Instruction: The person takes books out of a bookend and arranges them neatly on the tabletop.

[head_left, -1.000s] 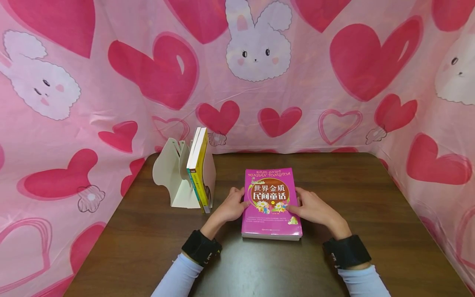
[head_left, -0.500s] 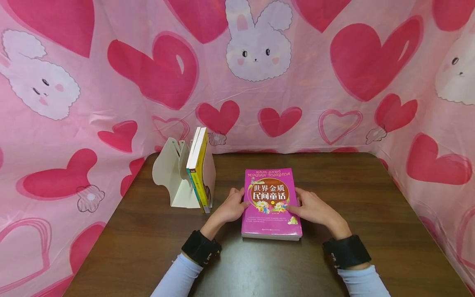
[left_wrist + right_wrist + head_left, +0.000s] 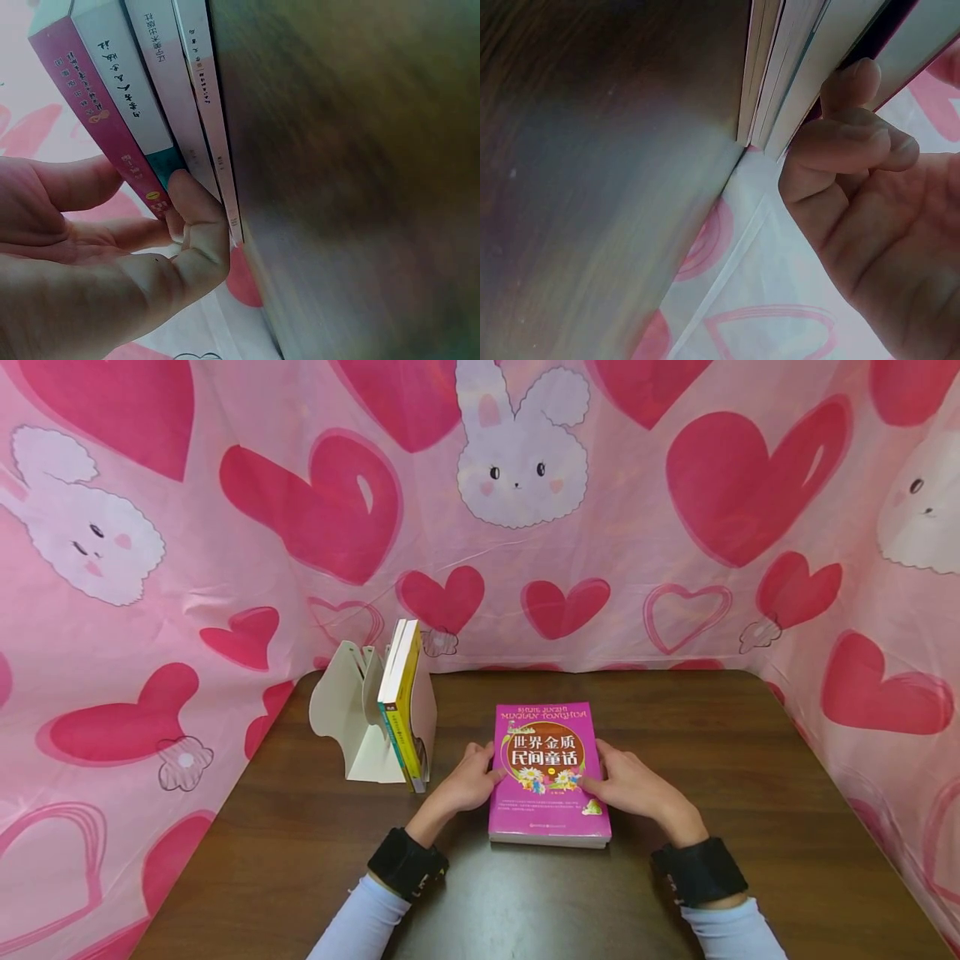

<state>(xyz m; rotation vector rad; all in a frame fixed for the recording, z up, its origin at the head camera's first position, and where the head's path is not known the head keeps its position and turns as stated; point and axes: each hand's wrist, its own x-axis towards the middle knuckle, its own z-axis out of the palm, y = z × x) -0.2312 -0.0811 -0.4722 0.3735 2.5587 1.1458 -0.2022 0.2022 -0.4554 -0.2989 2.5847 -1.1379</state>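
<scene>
A pink-covered book lies face up on top of a stack of several books on the table. My left hand holds the stack's left side, thumb on the pink cover. In the left wrist view its curled fingers touch the spines below the pink spine. My right hand holds the opposite side, thumb on the cover near the flowers. The right wrist view shows its bent fingers against the page edges. The stack's underside is hidden.
Left of the stack stands a cream book rack. Its right slot holds upright books, one with a yellow spine. The brown wooden table ends at a pink heart-and-rabbit cloth behind and on both sides.
The head view has shifted very slightly. Both hands and the stack of books stay where they were.
</scene>
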